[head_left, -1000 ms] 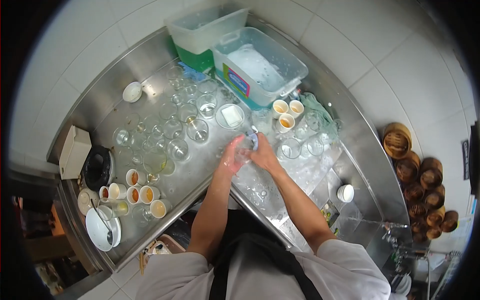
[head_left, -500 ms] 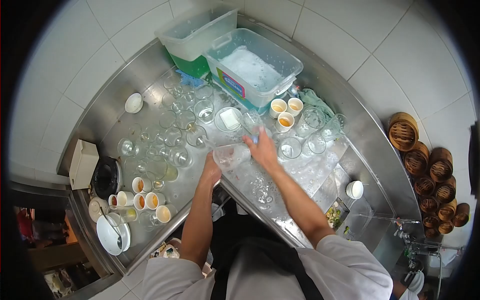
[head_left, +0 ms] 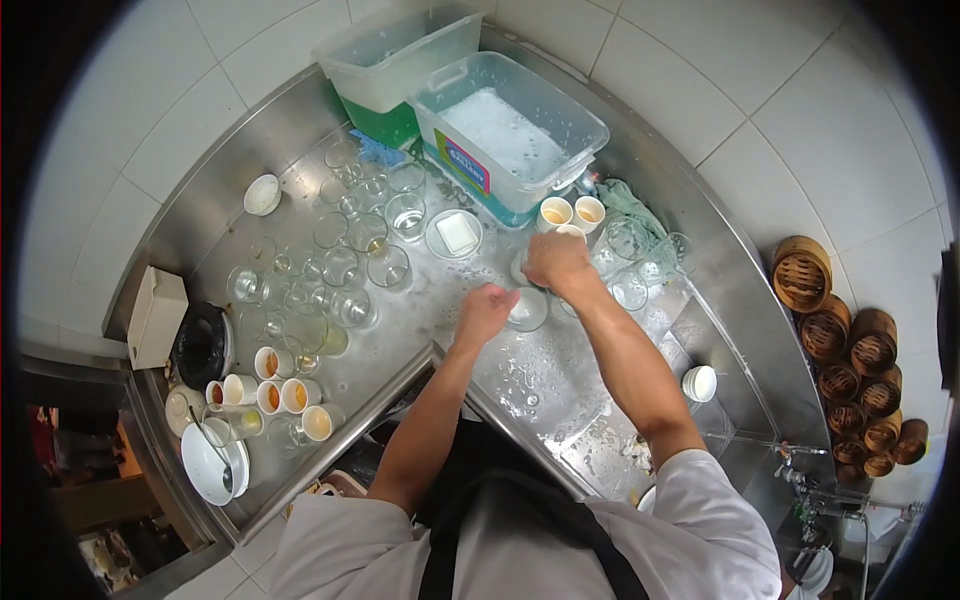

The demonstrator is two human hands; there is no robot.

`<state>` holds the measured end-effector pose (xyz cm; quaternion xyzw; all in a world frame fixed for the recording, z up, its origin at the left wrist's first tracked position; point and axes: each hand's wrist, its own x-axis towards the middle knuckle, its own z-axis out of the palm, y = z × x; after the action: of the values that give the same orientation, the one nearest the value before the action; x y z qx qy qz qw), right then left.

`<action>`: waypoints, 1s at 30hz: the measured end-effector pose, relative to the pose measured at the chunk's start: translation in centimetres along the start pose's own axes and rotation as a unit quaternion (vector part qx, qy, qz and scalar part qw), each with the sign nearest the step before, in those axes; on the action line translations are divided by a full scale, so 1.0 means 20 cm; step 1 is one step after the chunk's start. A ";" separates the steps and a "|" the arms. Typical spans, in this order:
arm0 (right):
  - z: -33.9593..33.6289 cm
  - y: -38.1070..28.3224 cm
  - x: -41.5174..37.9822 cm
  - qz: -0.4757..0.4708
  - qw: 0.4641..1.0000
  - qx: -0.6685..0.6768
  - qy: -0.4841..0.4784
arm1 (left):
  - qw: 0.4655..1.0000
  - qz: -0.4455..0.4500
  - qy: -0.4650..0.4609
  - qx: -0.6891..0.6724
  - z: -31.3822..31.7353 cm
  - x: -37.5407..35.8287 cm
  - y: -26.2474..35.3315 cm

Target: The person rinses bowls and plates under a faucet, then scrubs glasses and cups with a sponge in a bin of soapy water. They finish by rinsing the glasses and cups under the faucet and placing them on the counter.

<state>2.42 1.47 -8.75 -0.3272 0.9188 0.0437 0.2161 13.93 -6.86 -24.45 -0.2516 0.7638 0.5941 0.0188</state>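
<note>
My left hand is closed at the rim of a clear drinking glass low over the wet steel counter. My right hand reaches farther forward with curled fingers; what they hold is hidden. Part of another clear glass shows at its left side. Just beyond the right hand stand white cups with brownish residue, one partly covered by the hand. More wet glasses stand to its right. A white block on a saucer lies ahead of my left hand.
Many clear glasses crowd the counter's left side, with stained white cups and white bowls nearer. Two plastic tubs stand at the back, one full of suds. Bamboo steamers are stacked right. A metal edge borders the front.
My left hand has moved right and forward, with the clear glass now beside the right hand. My right hand has moved right, over the front white cup.
</note>
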 end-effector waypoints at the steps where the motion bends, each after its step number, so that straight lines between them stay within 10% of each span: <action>1: -0.06 -0.04 -0.02 0.002 1.000 0.021 -0.003 | 1.000 -0.003 0.005 0.000 -0.01 0.00 -0.05; 3: 0.05 -0.20 0.02 -0.114 0.966 0.160 0.169 | 0.899 -0.102 0.071 -0.419 -0.07 0.00 -0.20; 4: 0.07 -0.33 0.05 -0.230 0.939 0.191 0.167 | 0.900 -0.101 0.074 -0.417 -0.14 -0.03 -0.23; 6: 0.22 -0.63 0.19 -0.379 0.884 0.164 0.220 | 0.533 -0.094 0.077 -0.837 -0.27 -0.07 -0.29; 8: 0.38 -0.81 0.37 -0.395 0.869 0.103 0.279 | 0.508 -0.038 0.066 -0.858 -0.37 -0.01 -0.29; 9: 0.40 -0.87 0.42 -0.332 0.930 0.053 0.151 | 0.474 0.026 0.065 -0.878 -0.41 0.03 -0.28; 10: 0.42 -0.89 0.47 -0.264 0.964 0.003 0.017 | 0.478 0.018 0.056 -0.876 -0.43 0.08 -0.30; 13: 0.60 -0.79 0.61 -0.249 0.968 0.040 0.021 | 0.612 0.059 0.070 -0.786 -0.45 0.22 -0.33; 16: 0.44 -0.52 0.41 -0.182 0.863 0.468 0.061 | 0.618 -0.060 0.094 -0.778 -0.50 0.19 -0.31; 19: 0.32 -0.44 0.18 -0.204 0.868 0.393 0.226 | 0.767 0.291 -0.008 -0.571 -0.47 0.06 -0.27; 21: 0.36 -0.43 0.16 -0.181 0.877 0.297 0.332 | 0.756 0.188 -0.048 -0.626 -0.47 -0.09 -0.14; 23: 0.32 -0.44 0.26 -0.064 0.968 0.239 0.033 | 0.791 0.093 -0.017 -0.604 -0.50 -0.18 -0.01; 24: 0.33 -0.45 0.26 -0.064 0.967 0.243 0.037 | 0.825 0.029 0.030 -0.563 -0.50 -0.19 0.03; 26: 0.36 -0.49 0.22 -0.356 0.894 0.141 0.234 | 0.905 -0.001 0.036 -0.425 -0.57 -0.14 -0.10; 27: 0.31 -0.50 0.20 -0.359 0.893 0.143 0.233 | 0.958 -0.030 0.043 -0.282 -0.62 -0.11 -0.18; 30: 0.31 -0.49 0.21 -0.342 0.846 0.408 0.014 | 0.958 0.038 -0.027 -0.282 -0.70 -0.07 -0.25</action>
<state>7.87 -7.29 -15.46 -0.5036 0.6868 -0.4163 0.3186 21.04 -20.08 -24.36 -0.2009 0.5737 0.7921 -0.0550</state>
